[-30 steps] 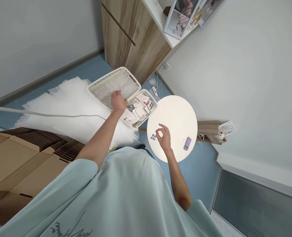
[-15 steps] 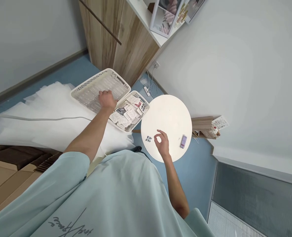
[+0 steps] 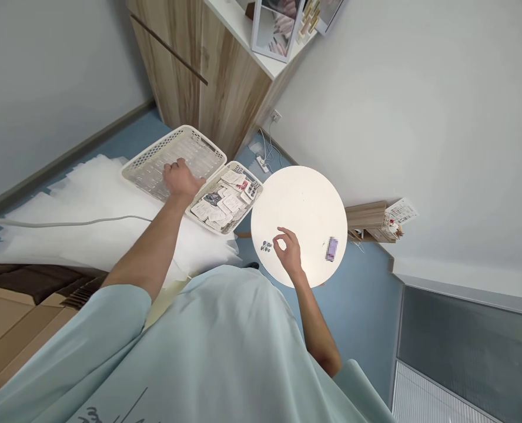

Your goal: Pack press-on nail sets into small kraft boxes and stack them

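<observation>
My left hand (image 3: 180, 179) reaches over the left white basket (image 3: 131, 166), fingers bent and thumb apart. Clear plastic pieces (image 3: 194, 151) line that basket; whether my fingertips touch them, I cannot tell. My right hand (image 3: 288, 252) hovers at the near side of the round white table (image 3: 305, 200), thumb and index fingertip pinched into a ring. Anything between those tips is too small to make out. Just left of it lie several small dark glossy pieces (image 3: 266, 246), which look like press-on nails. A purple blurred item (image 3: 331, 249) rests toward the table's right edge.
A second white basket (image 3: 226, 231) holds many small printed cards (image 3: 231, 202). White tulle (image 3: 89, 205) spreads below the baskets, near a cardboard box (image 3: 18, 329). A wooden cabinet (image 3: 226, 76) stands behind; a power strip (image 3: 262, 164) with cables lies by the wall.
My left hand has shifted slightly left over the clear pieces. My right hand keeps its pinch in nearly the same place. The view has turned a little.
</observation>
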